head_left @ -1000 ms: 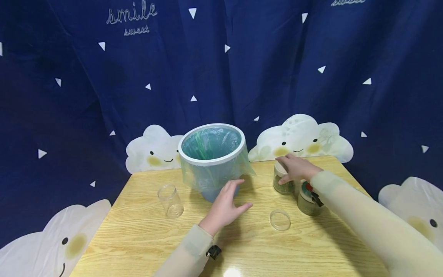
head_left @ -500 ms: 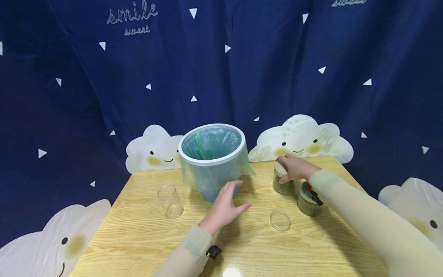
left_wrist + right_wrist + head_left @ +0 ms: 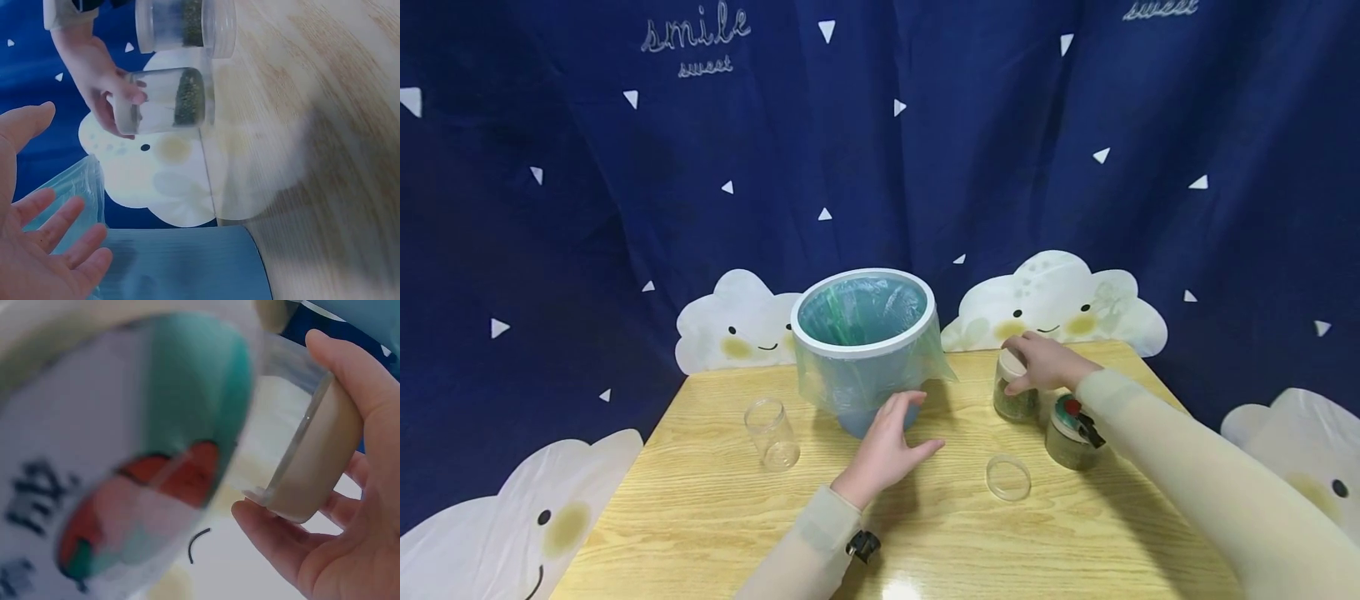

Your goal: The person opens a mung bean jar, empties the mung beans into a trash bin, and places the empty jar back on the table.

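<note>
My right hand (image 3: 1047, 362) reaches to the back right and grips a clear jar (image 3: 1013, 400) by its pale lid (image 3: 319, 456), thumb on one side and fingers on the other. Green, grainy contents fill the lower part of that jar in the left wrist view (image 3: 189, 97). A second jar (image 3: 1067, 446) stands just in front, partly under my right wrist; its lid carries a green and red print (image 3: 156, 456). My left hand (image 3: 887, 446) is held over the table before the bin, fingers spread and holding nothing.
A blue bin (image 3: 861, 396) with a white rim and a pale green liner stands at the back middle. To its left is a clear, lidless jar (image 3: 771, 435). A clear ring-like lid (image 3: 1007, 477) lies on the wooden table (image 3: 970, 542). Behind hangs a dark blue curtain (image 3: 850, 125).
The head view has shifted slightly, so the scene sits a little further right. Both hands keep nearly the same places, the right one still on the jar's lid.
</note>
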A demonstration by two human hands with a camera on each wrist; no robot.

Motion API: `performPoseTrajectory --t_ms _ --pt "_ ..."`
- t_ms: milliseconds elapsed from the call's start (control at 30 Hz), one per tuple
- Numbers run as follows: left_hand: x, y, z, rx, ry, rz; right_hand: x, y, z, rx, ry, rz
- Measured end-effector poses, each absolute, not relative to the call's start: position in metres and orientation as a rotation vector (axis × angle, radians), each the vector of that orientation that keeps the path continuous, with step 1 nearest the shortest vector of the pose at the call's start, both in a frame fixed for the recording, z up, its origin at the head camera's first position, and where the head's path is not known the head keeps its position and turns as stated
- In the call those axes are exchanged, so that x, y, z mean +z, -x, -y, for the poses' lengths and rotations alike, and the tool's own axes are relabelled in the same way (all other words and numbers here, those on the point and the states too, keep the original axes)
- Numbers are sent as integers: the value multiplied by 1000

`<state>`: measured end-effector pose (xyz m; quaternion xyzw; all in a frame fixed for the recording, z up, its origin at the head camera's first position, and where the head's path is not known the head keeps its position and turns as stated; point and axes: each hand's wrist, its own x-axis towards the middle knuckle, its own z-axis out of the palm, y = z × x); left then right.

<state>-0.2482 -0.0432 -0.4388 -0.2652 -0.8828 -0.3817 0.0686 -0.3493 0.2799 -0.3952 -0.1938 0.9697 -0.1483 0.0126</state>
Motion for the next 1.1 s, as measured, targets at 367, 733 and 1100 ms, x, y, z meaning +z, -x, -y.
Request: performPoseTrajectory --t_ms 367,733,1100 --pt "-437 247 48 -1206 788 2644 -357 336 -275 -529 666 -3128" --pt "-430 245 50 -1261 775 2559 -331 311 -266 -681 668 -3159" --pt "-416 244 49 -1432 736 2450 -322 288 -253 -829 717 -3192"
